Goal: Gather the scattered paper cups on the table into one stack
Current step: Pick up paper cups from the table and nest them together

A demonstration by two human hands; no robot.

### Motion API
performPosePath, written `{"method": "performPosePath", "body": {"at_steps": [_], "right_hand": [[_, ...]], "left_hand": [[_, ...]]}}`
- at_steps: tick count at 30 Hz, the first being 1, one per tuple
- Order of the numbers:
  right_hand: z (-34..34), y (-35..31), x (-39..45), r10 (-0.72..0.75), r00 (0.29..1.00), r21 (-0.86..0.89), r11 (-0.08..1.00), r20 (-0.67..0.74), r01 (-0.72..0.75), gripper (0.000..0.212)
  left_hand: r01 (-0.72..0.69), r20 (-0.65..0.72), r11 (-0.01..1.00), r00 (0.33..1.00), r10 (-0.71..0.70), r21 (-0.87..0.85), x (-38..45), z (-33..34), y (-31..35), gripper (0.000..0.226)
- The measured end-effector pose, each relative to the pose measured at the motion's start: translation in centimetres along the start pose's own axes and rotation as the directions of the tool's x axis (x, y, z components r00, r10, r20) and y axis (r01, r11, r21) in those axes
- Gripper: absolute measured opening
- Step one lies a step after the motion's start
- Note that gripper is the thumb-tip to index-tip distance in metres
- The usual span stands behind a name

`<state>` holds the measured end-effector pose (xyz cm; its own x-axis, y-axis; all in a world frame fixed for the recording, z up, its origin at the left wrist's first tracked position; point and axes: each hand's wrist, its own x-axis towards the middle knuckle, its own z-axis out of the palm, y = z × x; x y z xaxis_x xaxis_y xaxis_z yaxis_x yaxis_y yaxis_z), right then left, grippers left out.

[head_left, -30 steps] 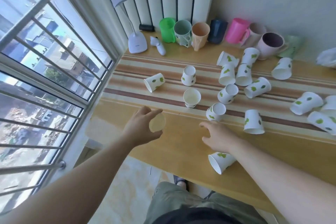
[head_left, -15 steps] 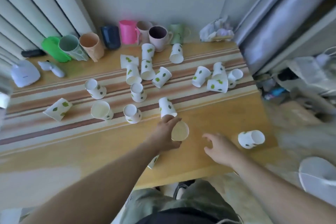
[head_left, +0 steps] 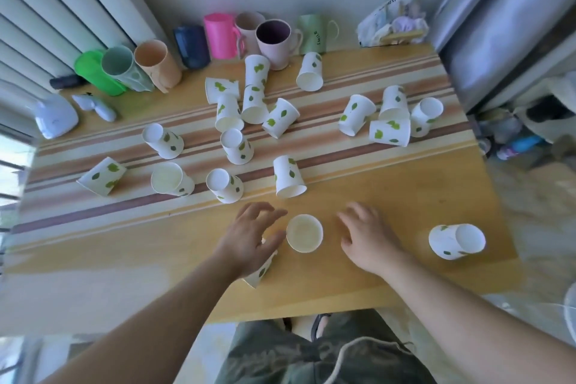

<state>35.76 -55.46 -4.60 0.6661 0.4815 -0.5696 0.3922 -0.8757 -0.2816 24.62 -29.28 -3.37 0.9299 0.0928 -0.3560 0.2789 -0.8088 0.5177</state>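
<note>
Wooden table (head_left: 389,265) with a striped runner (head_left: 93,212) stands against a pale wall, with a row of coloured mugs (head_left: 218,40) along its far edge and white leaf-print paper cups (head_left: 237,121) scattered over the runner, some upright, some inverted, some on their sides. At the near edge, left to right: the left hand (head_left: 249,237), fingers spread and empty, rests over a cup lying on its side (head_left: 260,273); an upright cup (head_left: 304,233) stands just beside its thumb. The right hand (head_left: 367,235) hovers with fingers spread wide and empty, and a tipped cup (head_left: 456,241) lies well apart to its right.
</note>
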Motion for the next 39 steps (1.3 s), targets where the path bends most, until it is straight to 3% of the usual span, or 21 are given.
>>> {"method": "performPosePath", "body": {"at_steps": [5,11,16,19,21,23,25,27,30,32,34,36,39], "right_hand": [[3.4,2.8,5.8,-0.087,0.964,-0.149,0.988,-0.251,0.05,0.06],[6.4,4.1,7.3,-0.145,0.918,-0.243,0.969,-0.37,0.055,0.075],[6.9,4.1,7.0,-0.138,0.901,-0.196,0.979,-0.411,0.06,0.09],[7.2,4.2,6.7,-0.139,0.89,-0.164,0.984,-0.435,0.073,0.075],[7.0,4.3,6.4,-0.151,0.887,-0.178,0.981,-0.436,0.079,0.066],[7.2,3.8,5.3,-0.141,0.894,-0.171,0.983,-0.425,0.074,0.064],[7.9,3.1,3.8,-0.107,0.901,-0.134,0.989,-0.421,0.054,0.064],[9.3,2.4,2.2,-0.096,0.9,-0.127,0.991,-0.425,0.046,0.065],[11.2,1.7,0.5,-0.111,0.883,-0.122,0.991,-0.455,0.061,0.064],[11.4,1.5,0.1,-0.112,0.856,-0.06,0.994,-0.505,0.095,0.068],[10.8,1.1,0.1,-0.106,0.844,0.037,0.989,-0.525,0.146,0.087],[10.2,0.1,0.1,-0.117,0.86,0.197,0.95,-0.496,0.243,0.1],[10.4,-2.4,2.0,-0.111,0.852,0.395,0.851,-0.511,0.347,0.075]], "left_hand": [[0.005,-0.233,1.0,0.972,-0.003,0.01,0.7,2.3,-8.3,0.055],[-0.071,-0.491,0.991,0.863,0.117,0.111,3.1,5.6,-10.8,0.051],[-0.09,-0.54,0.97,0.818,0.201,0.224,3.5,7.0,-11.8,0.057],[-0.014,-0.56,0.975,0.817,0.139,0.221,2.5,7.3,-10.7,0.057],[0.092,-0.558,0.992,0.829,-0.03,0.083,1.5,6.9,-9.6,0.045],[0.148,-0.483,0.966,0.844,-0.234,-0.21,-0.7,7.0,-9.4,0.041],[0.046,-0.427,0.884,0.863,-0.269,-0.466,-2.9,7.4,-9.2,0.052],[-0.045,-0.426,0.837,0.875,-0.231,-0.546,-5.3,8.3,-8.8,0.052],[-0.139,-0.419,0.854,0.903,-0.099,-0.502,-8.5,10.4,-7.4,0.039],[-0.196,-0.441,0.893,0.897,-0.004,-0.406,-8.8,11.3,-6.6,0.056],[-0.186,-0.461,0.955,0.885,0.061,-0.231,-7.7,12.0,-6.2,0.075],[-0.148,-0.498,0.982,0.864,0.072,-0.116,-6.6,12.4,-5.7,0.076],[-0.126,-0.529,0.983,0.848,0.036,-0.135,-5.3,12.3,-6.3,0.071]]}}
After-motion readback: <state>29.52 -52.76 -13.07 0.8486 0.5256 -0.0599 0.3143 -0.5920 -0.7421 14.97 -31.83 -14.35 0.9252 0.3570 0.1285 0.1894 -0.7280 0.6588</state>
